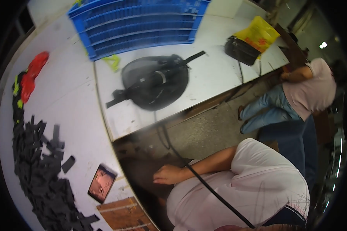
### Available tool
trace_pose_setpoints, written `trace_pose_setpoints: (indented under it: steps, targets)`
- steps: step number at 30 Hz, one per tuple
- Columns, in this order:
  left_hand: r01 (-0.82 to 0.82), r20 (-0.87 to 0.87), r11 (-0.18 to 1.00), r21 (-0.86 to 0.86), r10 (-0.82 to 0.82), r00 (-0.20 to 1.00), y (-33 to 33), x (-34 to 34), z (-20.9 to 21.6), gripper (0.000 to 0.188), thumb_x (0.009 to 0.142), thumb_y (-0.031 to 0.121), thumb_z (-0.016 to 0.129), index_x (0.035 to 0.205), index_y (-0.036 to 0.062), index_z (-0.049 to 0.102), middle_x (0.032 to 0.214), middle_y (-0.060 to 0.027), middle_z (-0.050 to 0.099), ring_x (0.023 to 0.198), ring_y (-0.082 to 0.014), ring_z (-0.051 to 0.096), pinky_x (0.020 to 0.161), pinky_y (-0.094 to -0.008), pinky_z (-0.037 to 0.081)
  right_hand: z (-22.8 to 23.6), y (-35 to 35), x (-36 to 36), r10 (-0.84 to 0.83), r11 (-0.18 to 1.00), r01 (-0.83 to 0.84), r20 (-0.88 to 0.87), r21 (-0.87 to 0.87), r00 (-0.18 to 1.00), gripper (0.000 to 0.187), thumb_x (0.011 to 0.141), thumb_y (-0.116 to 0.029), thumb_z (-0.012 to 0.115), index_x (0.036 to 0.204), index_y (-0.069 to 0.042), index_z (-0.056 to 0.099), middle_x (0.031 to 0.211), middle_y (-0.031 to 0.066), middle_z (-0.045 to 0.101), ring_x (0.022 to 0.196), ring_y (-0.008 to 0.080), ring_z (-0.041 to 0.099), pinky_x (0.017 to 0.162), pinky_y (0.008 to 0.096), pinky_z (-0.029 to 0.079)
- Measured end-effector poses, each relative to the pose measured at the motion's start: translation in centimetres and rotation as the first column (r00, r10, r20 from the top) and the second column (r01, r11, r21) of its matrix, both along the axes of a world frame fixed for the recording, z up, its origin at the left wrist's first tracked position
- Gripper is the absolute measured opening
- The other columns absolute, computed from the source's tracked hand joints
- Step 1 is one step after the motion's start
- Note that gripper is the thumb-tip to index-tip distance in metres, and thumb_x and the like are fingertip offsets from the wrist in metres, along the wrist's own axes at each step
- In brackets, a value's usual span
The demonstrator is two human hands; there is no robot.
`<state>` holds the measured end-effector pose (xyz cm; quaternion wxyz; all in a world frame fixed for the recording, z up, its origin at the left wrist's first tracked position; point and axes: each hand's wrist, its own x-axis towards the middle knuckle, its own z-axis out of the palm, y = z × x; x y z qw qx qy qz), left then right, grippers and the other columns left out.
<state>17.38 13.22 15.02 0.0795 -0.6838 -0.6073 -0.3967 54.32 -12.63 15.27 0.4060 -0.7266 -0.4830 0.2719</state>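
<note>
My right hand hangs low beside the white table, in front of my pale shirt. Its fingers reach loosely forward, with nothing visible in them. My left hand is out of view. Beyond the right hand, on the tabletop, lies a rounded black bag with buckled straps sticking out at both sides; it is somewhat blurred. A black cable runs across my shirt, past the right hand and down by the table edge. Nearer on the left part of the table lies a phone with its screen lit.
A blue plastic crate stands behind the bag. Black fabric strips pile up along the left, beside a red plastic bag. A yellow bag and a small black pouch sit at far right. Another person stands beyond.
</note>
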Motion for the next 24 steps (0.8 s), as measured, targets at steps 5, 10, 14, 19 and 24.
trace_pose_setpoints:
  steps: [5, 10, 14, 19, 24]
  targets:
    - [0.105, -0.021, 0.994, -0.033, -0.105, 0.994, 0.8, -1.3, -0.7, 0.034, 0.085, 0.029, 0.059, 0.078, -0.0037, 0.057, 0.067, -0.0204, 0.057, 0.060, -0.0380, 0.054, 0.056, -0.0442, 0.044, -0.5, 0.7, 0.7, 0.006, 0.998, -0.005, -0.023, 0.068, 1.000, 0.021, 0.086, -0.025, 0.054, 0.080, -0.005, 0.058, 0.073, 0.0128, 0.060, 0.069, 0.0325, 0.059, 0.062, 0.0420, 0.046]
    - [0.132, -0.063, 0.990, -0.053, -0.135, 0.989, 1.4, -3.9, -1.8, 0.033, 0.085, 0.028, 0.059, 0.079, -0.0040, 0.057, 0.068, -0.0211, 0.057, 0.061, -0.0384, 0.054, 0.057, -0.0445, 0.044, -0.3, 0.5, 1.7, 0.044, 0.999, -0.043, -0.082, 0.009, 0.996, 0.022, 0.086, -0.022, 0.053, 0.079, -0.001, 0.058, 0.075, 0.0140, 0.061, 0.077, 0.0316, 0.060, 0.070, 0.0408, 0.046]
    - [0.136, -0.118, 0.989, -0.055, -0.142, 0.983, 1.8, -5.0, -2.4, 0.033, 0.085, 0.028, 0.059, 0.079, -0.0043, 0.057, 0.069, -0.0217, 0.057, 0.061, -0.0387, 0.054, 0.057, -0.0447, 0.044, -0.3, 0.4, 1.8, 0.047, 0.998, -0.041, -0.123, 0.053, 0.991, 0.021, 0.086, -0.021, 0.053, 0.079, -0.002, 0.057, 0.074, 0.0139, 0.061, 0.076, 0.0319, 0.060, 0.069, 0.0408, 0.046]
    - [0.137, -0.152, 0.989, -0.051, -0.144, 0.978, 1.6, -4.5, -1.9, 0.032, 0.085, 0.027, 0.059, 0.079, -0.0046, 0.057, 0.070, -0.0224, 0.057, 0.062, -0.0390, 0.054, 0.058, -0.0450, 0.044, -0.7, 0.6, 1.6, 0.035, 0.997, -0.029, -0.089, 0.068, 0.995, 0.020, 0.085, -0.021, 0.054, 0.079, -0.002, 0.057, 0.074, 0.0138, 0.062, 0.075, 0.0316, 0.061, 0.067, 0.0408, 0.047]
    - [0.129, -0.170, 0.991, -0.044, -0.135, 0.976, 1.1, -3.3, -1.4, 0.031, 0.085, 0.026, 0.059, 0.079, -0.0049, 0.058, 0.071, -0.0231, 0.057, 0.062, -0.0394, 0.054, 0.058, -0.0453, 0.045, -1.2, 0.4, 1.5, 0.036, 0.992, -0.027, -0.073, 0.121, 0.997, 0.020, 0.085, -0.021, 0.055, 0.079, -0.002, 0.057, 0.073, 0.0131, 0.061, 0.073, 0.0313, 0.060, 0.065, 0.0408, 0.047]
